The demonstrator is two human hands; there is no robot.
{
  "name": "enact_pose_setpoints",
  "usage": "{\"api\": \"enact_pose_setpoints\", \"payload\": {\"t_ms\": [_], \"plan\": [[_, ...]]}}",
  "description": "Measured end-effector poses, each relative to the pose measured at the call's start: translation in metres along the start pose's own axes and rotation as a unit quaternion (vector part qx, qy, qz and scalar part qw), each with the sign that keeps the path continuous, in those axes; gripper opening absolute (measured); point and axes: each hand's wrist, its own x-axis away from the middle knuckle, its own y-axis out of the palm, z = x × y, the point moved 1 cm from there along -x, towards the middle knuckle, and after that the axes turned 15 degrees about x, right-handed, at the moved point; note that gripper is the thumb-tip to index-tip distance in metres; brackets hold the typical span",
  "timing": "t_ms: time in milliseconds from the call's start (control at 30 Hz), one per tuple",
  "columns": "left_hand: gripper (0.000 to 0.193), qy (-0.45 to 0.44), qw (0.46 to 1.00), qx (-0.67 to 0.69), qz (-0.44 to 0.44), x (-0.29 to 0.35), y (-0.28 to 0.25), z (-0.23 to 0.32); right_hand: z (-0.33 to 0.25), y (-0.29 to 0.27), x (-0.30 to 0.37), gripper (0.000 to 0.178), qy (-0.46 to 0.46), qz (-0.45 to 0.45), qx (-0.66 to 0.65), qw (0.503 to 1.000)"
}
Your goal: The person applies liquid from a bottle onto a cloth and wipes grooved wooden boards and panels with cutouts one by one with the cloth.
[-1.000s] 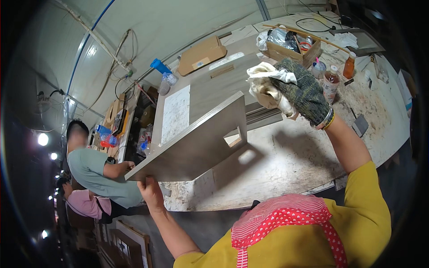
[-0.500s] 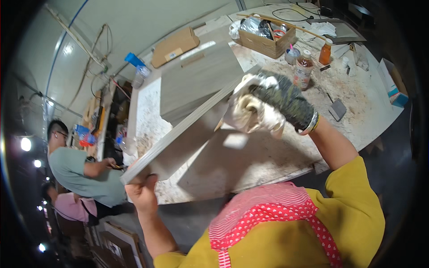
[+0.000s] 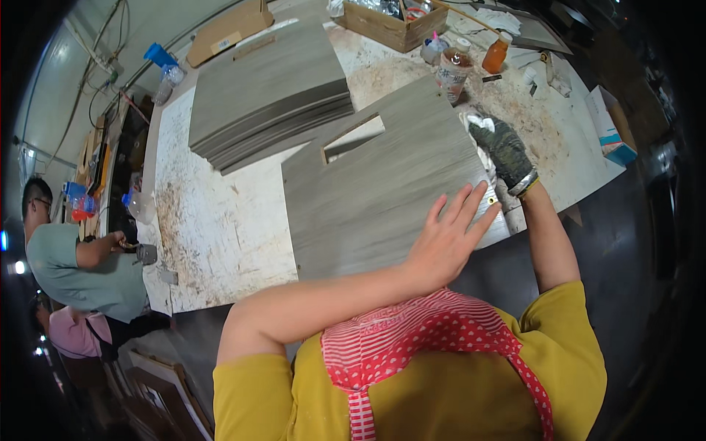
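Observation:
A grey wood-grain panel (image 3: 382,184) with a rectangular cut-out lies flat on the white worktable (image 3: 220,228). My left hand (image 3: 448,235), bare, rests flat on the panel's near right corner with fingers spread. My right hand (image 3: 504,151) wears a dark work glove and grips a white cloth (image 3: 482,125) at the panel's right edge. A stack of similar grey panels (image 3: 268,92) lies behind the panel.
A cardboard box (image 3: 393,18) with items, a plastic cup and an orange bottle (image 3: 496,53) stand at the back right. A small blue box (image 3: 610,132) sits at the right edge. Another person (image 3: 81,257) in a green shirt works at the table's left end.
The panel, held tilted up on edge before, now lies flat on the table. My left hand left its lower corner and rests on top; my right hand moved to the right edge.

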Motion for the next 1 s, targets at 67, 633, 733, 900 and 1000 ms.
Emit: {"api": "enact_pose_setpoints", "payload": {"t_ms": [67,633,733,900,1000], "plan": [[0.072,-0.01,1.0,-0.017,-0.001,0.008,0.025,-0.02,0.013,0.034,0.006,0.045,0.017,-0.133,0.092,0.987],[0.067,-0.111,0.985,-0.099,-0.086,0.116,0.001,-0.13,-0.06,0.026,-0.066,0.026,0.003,-0.149,0.011,0.989],[0.067,-0.1,0.989,-0.065,-0.083,0.113,-0.005,-0.131,-0.06,0.113,-0.04,0.022,0.004,-0.311,-0.19,0.931],[0.064,-0.127,0.987,-0.012,-0.101,0.141,-0.035,-0.142,-0.14,0.111,-0.054,0.019,-0.117,-0.18,0.055,0.975],[0.05,-0.291,0.909,0.298,-0.016,0.152,-0.094,-0.175,-0.145,0.091,-0.084,0.023,-0.186,-0.268,0.076,0.942]]}}
